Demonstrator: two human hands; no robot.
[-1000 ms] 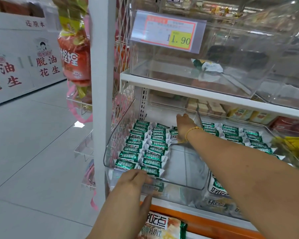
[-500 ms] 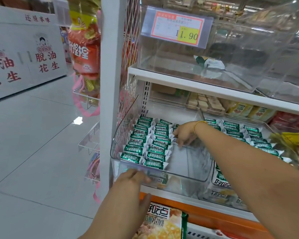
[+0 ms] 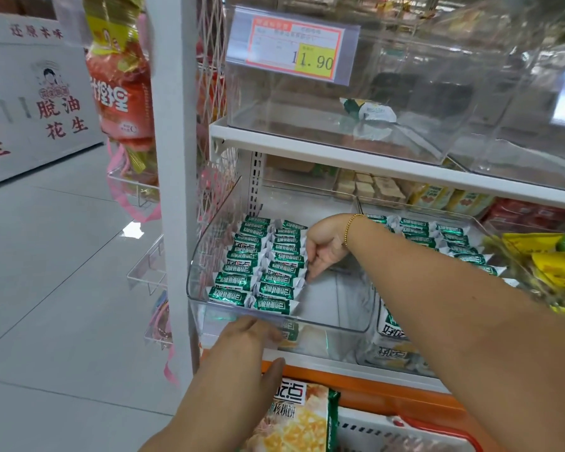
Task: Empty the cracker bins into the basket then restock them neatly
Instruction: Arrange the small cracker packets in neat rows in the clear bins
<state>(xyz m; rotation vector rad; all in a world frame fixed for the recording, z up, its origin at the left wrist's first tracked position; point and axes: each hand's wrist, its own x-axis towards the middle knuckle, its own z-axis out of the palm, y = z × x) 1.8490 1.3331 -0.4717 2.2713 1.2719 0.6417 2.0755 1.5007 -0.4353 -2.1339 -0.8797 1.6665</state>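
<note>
A clear plastic bin [image 3: 327, 323] sits on the middle shelf. Two neat columns of green-and-white cracker packets [image 3: 258, 256] fill its left half, and its right half shows bare floor. My right hand [image 3: 323, 252] reaches into the bin with the fingers pointing down, touching the right ends of the second column. My left hand [image 3: 245, 340] lies against the bin's front wall, fingers straight and thumb spread below. A second bin [image 3: 450, 239] to the right holds more of the same packets.
The upper shelf carries a clear bin with a price tag [image 3: 294, 50] and one loose packet [image 3: 369, 110]. A white upright post [image 3: 173, 190] stands left of the shelf, with hanging snack bags [image 3: 121, 86]. Below lie a large snack bag [image 3: 294, 419] and a red basket handle [image 3: 444, 430].
My right hand has slid from the back of the bin toward the front along the second column's right edge. My left hand stayed at the bin's front wall.
</note>
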